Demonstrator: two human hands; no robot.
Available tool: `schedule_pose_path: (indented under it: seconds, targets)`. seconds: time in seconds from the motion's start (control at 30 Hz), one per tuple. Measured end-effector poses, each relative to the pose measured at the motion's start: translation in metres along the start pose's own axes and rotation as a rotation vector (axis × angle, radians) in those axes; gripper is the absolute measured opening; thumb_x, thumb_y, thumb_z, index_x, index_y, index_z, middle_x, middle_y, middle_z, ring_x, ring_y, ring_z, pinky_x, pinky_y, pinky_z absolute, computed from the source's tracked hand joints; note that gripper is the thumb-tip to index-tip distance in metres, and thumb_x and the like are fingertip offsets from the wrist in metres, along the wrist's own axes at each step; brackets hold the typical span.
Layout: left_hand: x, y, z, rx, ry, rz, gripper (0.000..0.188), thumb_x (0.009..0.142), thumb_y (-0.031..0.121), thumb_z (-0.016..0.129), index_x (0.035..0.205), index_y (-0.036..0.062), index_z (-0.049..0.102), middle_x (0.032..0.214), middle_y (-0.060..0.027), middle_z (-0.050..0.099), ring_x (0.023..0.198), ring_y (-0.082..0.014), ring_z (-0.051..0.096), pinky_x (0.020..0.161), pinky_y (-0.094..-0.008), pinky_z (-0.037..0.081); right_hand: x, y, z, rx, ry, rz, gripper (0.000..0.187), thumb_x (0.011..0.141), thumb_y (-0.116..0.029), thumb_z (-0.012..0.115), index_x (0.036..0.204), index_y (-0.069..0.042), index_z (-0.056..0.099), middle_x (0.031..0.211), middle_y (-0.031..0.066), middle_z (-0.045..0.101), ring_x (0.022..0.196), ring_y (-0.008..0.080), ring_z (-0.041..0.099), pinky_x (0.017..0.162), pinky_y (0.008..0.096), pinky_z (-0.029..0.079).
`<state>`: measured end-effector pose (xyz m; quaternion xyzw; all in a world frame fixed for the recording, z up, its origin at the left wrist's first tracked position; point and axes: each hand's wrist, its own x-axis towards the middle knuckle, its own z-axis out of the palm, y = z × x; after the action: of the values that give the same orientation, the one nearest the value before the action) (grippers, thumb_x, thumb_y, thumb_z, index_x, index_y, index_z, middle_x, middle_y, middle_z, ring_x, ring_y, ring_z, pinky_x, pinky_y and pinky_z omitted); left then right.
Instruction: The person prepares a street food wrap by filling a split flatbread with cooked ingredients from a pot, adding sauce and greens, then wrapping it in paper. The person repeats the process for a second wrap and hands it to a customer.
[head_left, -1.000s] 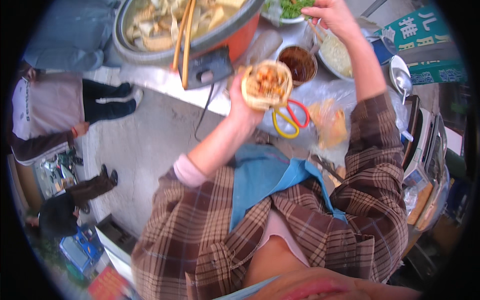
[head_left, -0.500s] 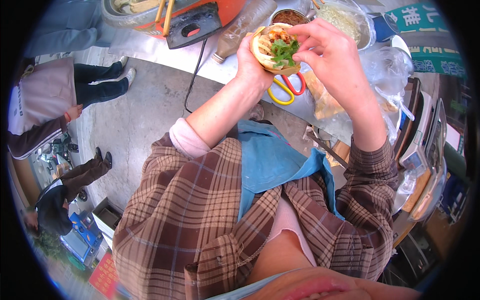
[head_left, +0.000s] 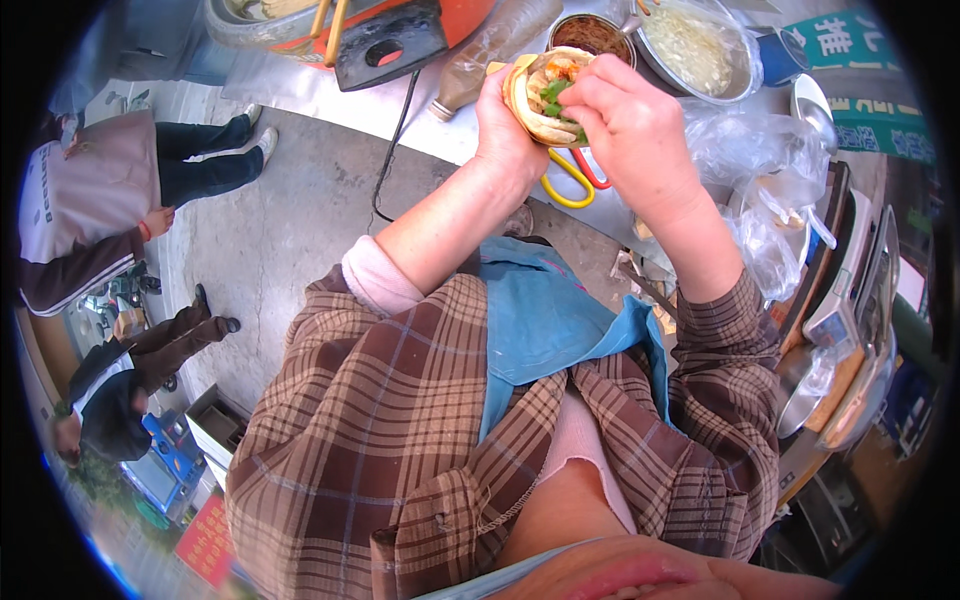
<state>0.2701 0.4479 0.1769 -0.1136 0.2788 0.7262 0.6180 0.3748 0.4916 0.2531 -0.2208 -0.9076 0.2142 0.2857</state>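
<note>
My left hand (head_left: 498,132) is wrapped round a stuffed flatbread bun (head_left: 517,98) with a yellowish paper wrapper at its edge. The bun's open side faces up and shows pale strips and a reddish sauce. On the filling lies green cilantro (head_left: 552,96). My right hand (head_left: 640,130) comes over from the right, fingers closed together on the cilantro and partly hiding it. Below the bun, on the table, are scissors with yellow and red handles (head_left: 570,188), their blades hidden.
A metal bowl of dark red sauce (head_left: 590,36) and a bowl of pale shreds (head_left: 690,58) stand behind my hands. A brown bottle (head_left: 468,80) lies leftward, near a black plate (head_left: 388,55) with a cable. Clear plastic bags (head_left: 755,165) sit right. People stand at far left.
My right hand has lowered onto the bun, its fingers now pressing the cilantro into the filling and covering more of it. My left hand keeps hold of the bun, almost unmoved.
</note>
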Motion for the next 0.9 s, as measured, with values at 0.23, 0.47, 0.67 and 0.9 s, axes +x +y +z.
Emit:
schedule_pose_path:
  seconds: [0.23, 0.47, 0.67, 0.9]
  targets:
    - [0.010, -0.035, 0.008, 0.019, 0.024, -0.028, 0.047, 0.088, 0.041, 0.030, 0.106, 0.0065, 0.056, 0.107, -0.0099, 0.061, 0.101, -0.0239, 0.057, 0.090, -0.0393, 0.044, -0.024, 0.013, -0.031, 0.013, -0.036, 0.074, 0.016, 0.070, 0.003, 0.057, 0.084, -0.002, 0.062, 0.078, 0.0121, 0.060, 0.069, 0.0306, 0.060, 0.061, 0.0344, 0.050]
    - [0.004, -0.029, 0.011, -0.027, 0.008, -0.038, 0.048, 0.088, 0.041, 0.029, 0.108, 0.0062, 0.056, 0.108, -0.0110, 0.060, 0.102, -0.0249, 0.056, 0.090, -0.0398, 0.044, -0.022, 0.004, -0.028, 0.042, 0.037, 0.016, 0.022, 0.064, 0.006, 0.056, 0.085, 0.001, 0.062, 0.084, 0.0122, 0.060, 0.078, 0.0296, 0.060, 0.068, 0.0356, 0.050]
    - [-0.006, -0.036, 0.005, 0.003, 0.034, -0.105, 0.049, 0.087, 0.043, 0.030, 0.107, 0.0069, 0.057, 0.108, -0.0108, 0.061, 0.102, -0.0242, 0.056, 0.090, -0.0385, 0.044, -0.030, -0.006, -0.027, 0.049, -0.030, 0.013, 0.019, 0.066, 0.007, 0.056, 0.084, 0.001, 0.062, 0.084, 0.0112, 0.061, 0.080, 0.0285, 0.060, 0.069, 0.0342, 0.050]
    - [0.001, -0.030, 0.000, -0.051, -0.010, -0.035, 0.051, 0.088, 0.043, 0.027, 0.113, 0.0060, 0.053, 0.110, -0.0132, 0.058, 0.102, -0.0283, 0.055, 0.089, -0.0433, 0.044, -0.036, -0.003, -0.039, 0.226, 0.099, 0.136, 0.014, 0.069, 0.004, 0.066, 0.082, -0.001, 0.063, 0.078, 0.0097, 0.059, 0.068, 0.0239, 0.060, 0.060, 0.0303, 0.049]
